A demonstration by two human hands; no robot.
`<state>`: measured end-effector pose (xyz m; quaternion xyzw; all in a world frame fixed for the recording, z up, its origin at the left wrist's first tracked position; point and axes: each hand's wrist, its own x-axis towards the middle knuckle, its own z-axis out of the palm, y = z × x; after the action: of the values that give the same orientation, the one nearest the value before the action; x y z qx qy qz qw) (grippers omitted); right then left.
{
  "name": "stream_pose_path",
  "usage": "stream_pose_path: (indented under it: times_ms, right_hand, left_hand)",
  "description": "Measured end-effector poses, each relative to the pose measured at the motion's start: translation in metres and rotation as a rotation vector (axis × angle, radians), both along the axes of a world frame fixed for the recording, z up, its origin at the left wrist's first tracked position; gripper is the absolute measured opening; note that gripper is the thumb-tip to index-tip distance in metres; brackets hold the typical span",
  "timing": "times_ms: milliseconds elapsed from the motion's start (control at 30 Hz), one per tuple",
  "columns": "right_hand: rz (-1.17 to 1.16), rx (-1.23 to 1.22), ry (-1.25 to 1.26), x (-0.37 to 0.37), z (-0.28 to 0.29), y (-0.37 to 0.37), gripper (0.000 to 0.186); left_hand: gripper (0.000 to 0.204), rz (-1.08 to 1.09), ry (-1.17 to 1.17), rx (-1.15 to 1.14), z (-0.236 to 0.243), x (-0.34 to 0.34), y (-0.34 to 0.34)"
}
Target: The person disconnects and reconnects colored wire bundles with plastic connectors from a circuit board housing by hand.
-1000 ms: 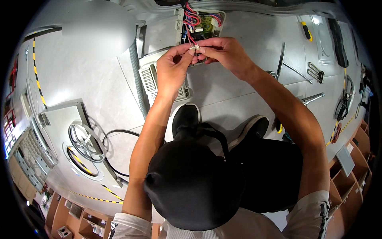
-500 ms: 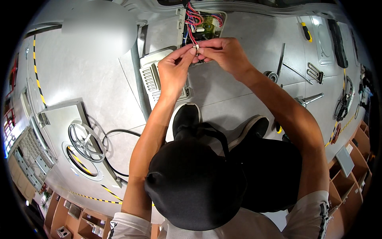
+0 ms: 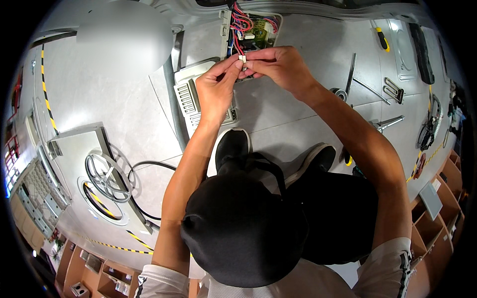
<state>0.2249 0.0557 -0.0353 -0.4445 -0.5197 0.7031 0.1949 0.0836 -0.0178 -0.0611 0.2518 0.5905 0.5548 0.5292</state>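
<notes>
My left hand (image 3: 216, 89) and right hand (image 3: 285, 69) meet at a small white connector (image 3: 242, 58), fingers pinched on it from either side. Red wires (image 3: 240, 48) run up from the connector into an open control box with a green circuit board (image 3: 261, 27), where more red, blue and white wires loop. Below and left of the box lies a pale plastic housing with vent slots (image 3: 186, 102), partly hidden behind my left hand and forearm. What exactly the fingertips beneath the connector touch is hidden.
A corrugated hose (image 3: 174, 104) runs beside the housing. At left lie a metal panel (image 3: 74, 154) and pulley wheel (image 3: 104, 179). At right are a yellow-handled screwdriver (image 3: 381, 37), metal rods (image 3: 370, 89) and wrench-like tools (image 3: 390, 121). Cardboard compartment boxes (image 3: 432, 228) line the lower right.
The white connector between my fingertips has turned from lying more crosswise to standing more upright. My hands stay in nearly the same place, with slight finger shifts.
</notes>
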Motion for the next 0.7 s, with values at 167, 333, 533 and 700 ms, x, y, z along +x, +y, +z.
stream_pose_path:
  times_ms: [167,333,533,700]
  right_hand:
    - [-0.010,-0.021,-0.006,0.000,-0.003,0.002,0.028]
    - [-0.016,-0.082,-0.090,-0.003,0.002,0.004,0.032]
    - [0.032,-0.003,-0.222,-0.009,0.015,0.010,0.036]
    - [0.057,0.015,-0.251,-0.010,0.019,0.013,0.031]
  left_hand:
    - [0.023,-0.012,0.032,-0.014,-0.008,-0.002,-0.001]
    - [0.024,-0.032,0.045,-0.018,-0.006,-0.001,0.000]
    - [0.023,-0.091,0.076,-0.005,-0.002,0.001,0.000]
    - [0.023,-0.087,0.028,0.065,-0.003,0.002,0.001]
